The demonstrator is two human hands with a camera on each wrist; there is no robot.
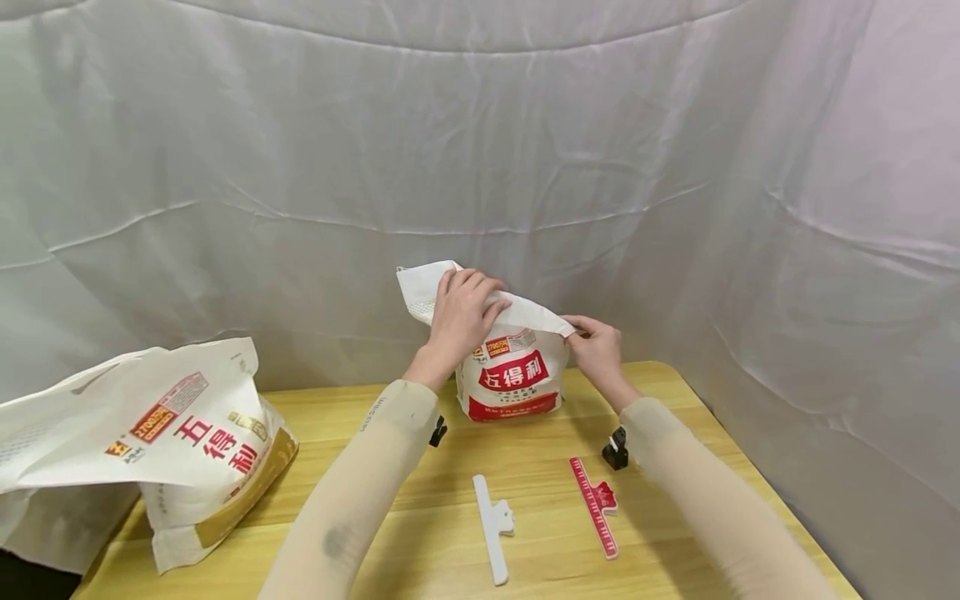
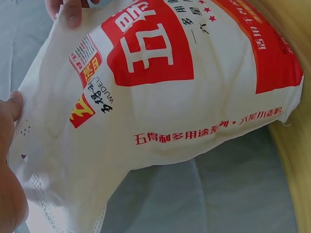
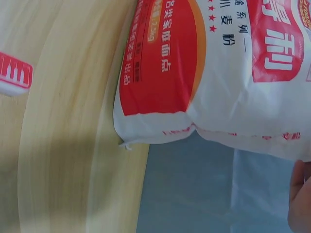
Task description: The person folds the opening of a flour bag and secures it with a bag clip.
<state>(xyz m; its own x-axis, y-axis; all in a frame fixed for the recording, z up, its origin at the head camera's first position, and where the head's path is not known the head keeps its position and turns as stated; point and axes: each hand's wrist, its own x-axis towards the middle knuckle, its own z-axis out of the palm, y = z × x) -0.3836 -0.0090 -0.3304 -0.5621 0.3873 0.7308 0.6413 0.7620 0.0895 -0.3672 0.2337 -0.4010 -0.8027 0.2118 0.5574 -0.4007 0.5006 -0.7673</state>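
Observation:
A white flour bag (image 1: 512, 392) with red panels stands at the back of the table, its top folded over toward the front. My left hand (image 1: 462, 315) grips the top, fingers over the far side and thumb in front. At the right end of the fold, my right hand (image 1: 597, 348) pinches the bag's edge. The left wrist view shows the bag's side (image 2: 160, 116) and the loose top between both hands. Only part of the right hand (image 3: 301, 196) shows in the right wrist view, at the bag's upper edge.
A white sealing clip (image 1: 491, 529) and a red one (image 1: 596, 508) lie on the wooden table (image 1: 420, 533) in front of the bag. Another, larger flour bag (image 1: 195, 442) leans at the left. A grey curtain (image 1: 480, 167) hangs close behind.

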